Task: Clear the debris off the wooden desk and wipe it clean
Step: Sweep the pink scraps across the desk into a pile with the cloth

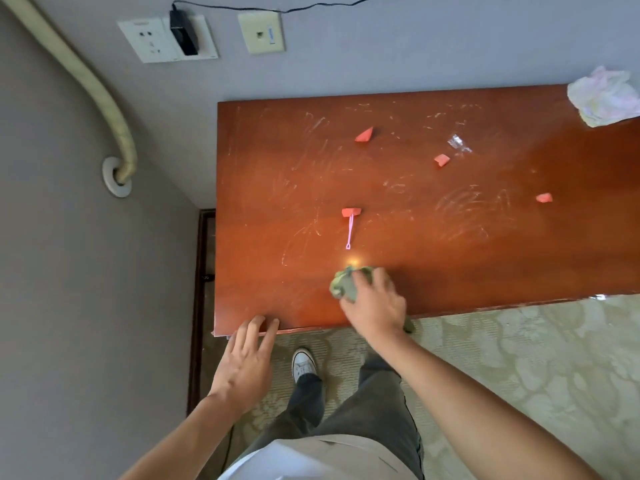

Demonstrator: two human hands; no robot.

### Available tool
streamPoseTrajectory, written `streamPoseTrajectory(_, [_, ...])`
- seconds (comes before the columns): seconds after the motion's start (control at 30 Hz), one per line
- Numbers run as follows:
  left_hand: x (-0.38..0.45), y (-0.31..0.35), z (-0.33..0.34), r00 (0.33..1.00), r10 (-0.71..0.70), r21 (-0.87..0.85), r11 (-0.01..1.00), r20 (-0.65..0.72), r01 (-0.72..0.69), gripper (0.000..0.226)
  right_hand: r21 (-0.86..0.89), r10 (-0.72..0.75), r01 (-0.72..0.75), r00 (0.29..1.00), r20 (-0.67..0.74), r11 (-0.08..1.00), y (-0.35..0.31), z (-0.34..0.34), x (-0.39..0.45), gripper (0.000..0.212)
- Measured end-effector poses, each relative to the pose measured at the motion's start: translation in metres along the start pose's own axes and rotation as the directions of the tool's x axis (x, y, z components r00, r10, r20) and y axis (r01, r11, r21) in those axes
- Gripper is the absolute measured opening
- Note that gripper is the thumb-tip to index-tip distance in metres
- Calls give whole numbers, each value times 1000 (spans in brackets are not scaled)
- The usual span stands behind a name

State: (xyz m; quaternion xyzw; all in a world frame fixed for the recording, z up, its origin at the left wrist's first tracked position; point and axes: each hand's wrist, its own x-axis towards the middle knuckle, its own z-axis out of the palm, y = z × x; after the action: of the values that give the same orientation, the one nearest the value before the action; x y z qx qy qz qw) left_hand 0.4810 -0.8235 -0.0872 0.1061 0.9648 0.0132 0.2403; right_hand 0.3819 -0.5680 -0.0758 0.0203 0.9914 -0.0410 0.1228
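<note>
Green cloth is bunched under our right hand, whose fingers curl over it and press it to the wooden desk near the front edge, so the wad stays together for wiping. Our left hand holds nothing: its fingers lie straight, tips resting on the desk's front left corner, most likely to steady us as we lean in. Just beyond the cloth lies a thin pink stick touching a coral scrap (whether they are joined we cannot tell). Three more coral scraps sit well apart: one near the back, one mid-right, one far right, beside a clear crumpled wrapper. A crumpled pale tissue sits at the back right corner. Pale scribbled smears cover the top, so we judge that both clearing and wiping remain.
</note>
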Motion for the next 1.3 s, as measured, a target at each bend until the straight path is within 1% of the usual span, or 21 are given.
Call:
streamPoseTrajectory(0.07, [-5, -10, 2, 1000, -16, -22, 1000, -12, 16, 90, 38, 199, -197, 979, -44, 980, -11, -2, 2, 56])
streamPoseTrajectory(0.13, [-9, -15, 4, 1000, -19, -75, 997, -25, 17, 86, 35, 169, -167, 984, -48, 985, -40, 5, -7, 58])
streamPoseTrajectory(0.23, [-11, -20, 2, 996, -58, -134, 990, -71, 48, 74, 48, -179, 179, 984, -6, 983, -79, 19, -28, 62])
streamPoseTrajectory(0.33, [-14, -33, 8, 983, -152, -169, 977, -106, 133, 73, 58, -484, 481, 871, 81, 875, -82, 18, -18, 61])
streamPoseTrajectory(0.4, [-16, -44, 13, 976, -192, -163, 971, -104, 174, 78, 41, -417, 416, 901, 115, 909, -64, 10, -2, 59])
streamPoseTrajectory(0.47, [-19, -48, 15, 978, -184, -123, 978, -99, 172, 81, -7, -157, 157, 987, 36, 988, -52, 3, 6, 59])
streamPoseTrajectory(0.53, [-21, -47, 16, 981, -160, -126, 981, -108, 146, 81, 13, 23, -23, 1000, -10, 1000, -64, 3, 5, 62])
streamPoseTrajectory(0.57, [-22, -47, 15, 981, -158, -146, 979, -113, 141, 80, 23, 19, -19, 1000, -8, 1000, -80, 4, 0, 63])
streamPoseTrajectory(0.63, [-24, -49, 14, 977, -172, -204, 968, -124, 144, 77, 36, -147, 147, 989, -6, 989, -116, 10, -11, 62])
streamPoseTrajectory(0.73, [-30, -52, 12, 961, -195, -301, 945, -195, 130, 71, 38, -474, 473, 880, 35, 880, -158, 21, -19, 59])
streamPoseTrajectory(0.87, [-36, -58, 20, 928, -208, -345, 934, -309, 94, 69, 29, -809, 820, 558, 186, 572, -146, 11, 16, 52])
streamPoseTrajectory(0.9, [-36, -60, 23, 927, -207, -340, 936, -313, 94, 69, 0, -815, 834, 538, 216, 551, -135, 9, 29, 53])
streamPoseTrajectory(0.93, [-36, -61, 24, 927, -210, -335, 937, -310, 100, 68, -26, -762, 784, 609, 218, 620, -126, 5, 39, 55])
streamPoseTrajectory(1.0, [-34, -61, 26, 927, -216, -329, 938, -306, 110, 66, -15, -472, 477, 874, 116, 879, -122, 2, 43, 60])
streamPoseTrajectory(1.03, [-32, -61, 26, 926, -221, -327, 938, -307, 116, 65, 11, -301, 301, 952, 57, 954, -131, 3, 38, 60])
streamPoseTrajectory(1.07, [-29, -61, 25, 924, -225, -325, 938, -311, 119, 63, 41, -230, 229, 973, 25, 973, -144, 5, 30, 59])
streamPoseTrajectory(1.13, [-23, -62, 26, 924, -226, -321, 939, -309, 123, 58, 6, -442, 442, 897, 6, 897, -164, 16, 14, 55])
streamPoseTrajectory(1.2, [-17, -65, 25, 924, -229, -333, 935, -305, 122, 61, -7, -795, 797, 602, 72, 604, -158, 25, 14, 51])
streamPoseTrajectory(1.23, [-14, -66, 25, 924, -226, -327, 937, -309, 120, 63, 7, -859, 865, 498, 121, 502, -148, 20, 26, 50])
streamPoseTrajectory(1.27, [-10, -66, 24, 925, -217, -312, 943, -313, 116, 66, 3, -858, 870, 486, 166, 493, -139, 12, 41, 51])
streamPoseTrajectory(1.3, [-5, -64, 23, 928, -204, -292, 950, -312, 111, 68, -37, -812, 826, 560, 165, 562, -130, 8, 57, 53])
